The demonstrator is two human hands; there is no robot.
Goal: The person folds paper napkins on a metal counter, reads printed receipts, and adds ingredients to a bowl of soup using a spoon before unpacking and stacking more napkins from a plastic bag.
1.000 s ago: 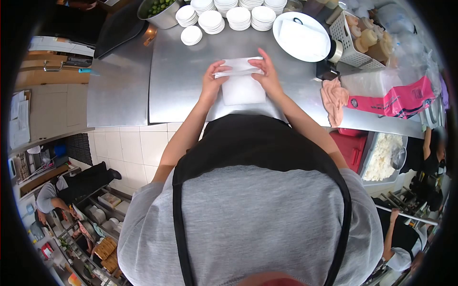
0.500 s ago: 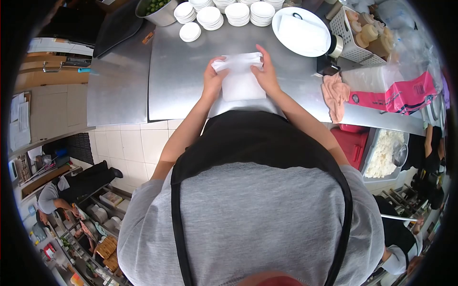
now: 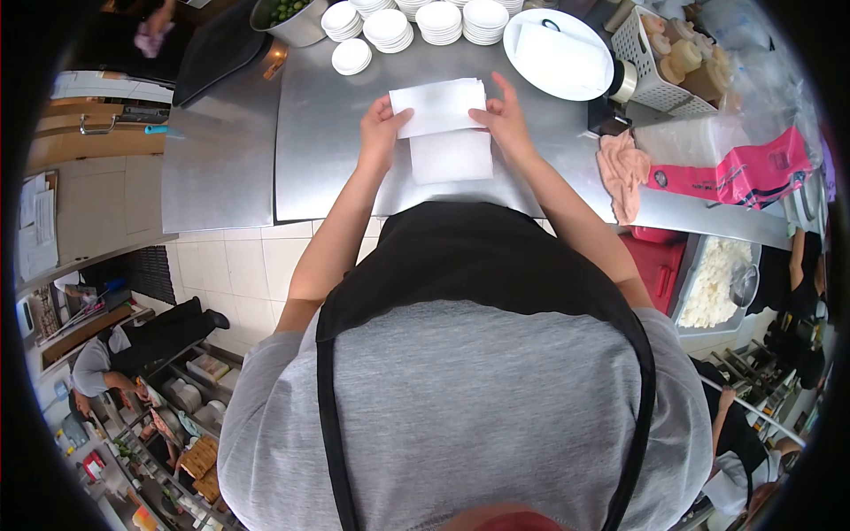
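A folded white paper napkin [image 3: 440, 105] is stretched between my two hands above the steel table. My left hand [image 3: 382, 129] pinches its left edge, thumb on top. At the opposite edge, my right hand [image 3: 504, 122] grips it between thumb and fingers, the index finger pointing up. Partly under the held napkin, nearer my body, lies another white napkin or a stack of them [image 3: 452, 159]; how many layers it has I cannot tell.
Stacks of small white dishes [image 3: 387, 29] line the back, beside a pot of green fruit [image 3: 305, 25]. To the right are a white oval plate [image 3: 558, 75], a basket of bottles [image 3: 645, 66], a pink cloth [image 3: 622, 177] and a pink-and-clear package [image 3: 744, 173]. Other people stand behind.
The napkin in my hands has gone from bunched along its top edge to a flat, wider rectangle. My hands have spread apart and shifted slightly away from my body.
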